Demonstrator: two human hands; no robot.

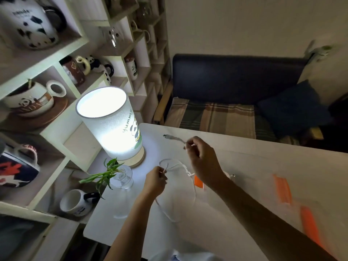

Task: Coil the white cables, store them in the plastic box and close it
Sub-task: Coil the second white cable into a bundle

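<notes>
The coiling step is in hand, and it looks early: one white cable (pixel 176 196) is up between the two hands above the desk (pixel 244 166), and only one or two loose loops have formed.

The left hand (pixel 155 182) is closed in a pinch on the cable where a small loop rises toward the lamp (pixel 111 125) on the far left of the desk. From that pinch a long slack bight hangs down and curves along the desk toward the near side. The right hand (pixel 202 159), held a little farther and to the right, has its fingers curled around the cable's end section, and the plug (pixel 167 136) sticks out to the far left of it, clear of the desk.

The plastic box (pixel 282 187), clear with orange clips, lies on the right part of the desk, partly behind the right forearm. It is too blurred to tell whether its lid is off or on. Nothing white can be made out inside it.

The next move likely calls for the right hand to bring its end across to the left hand's pinch, laying another turn of matching size, while the left hand keeps the loops together. The hanging slack must be drawn up evenly, or it may snag on the glass vase (pixel 122 178) with the green plant just left of the hands.
</notes>
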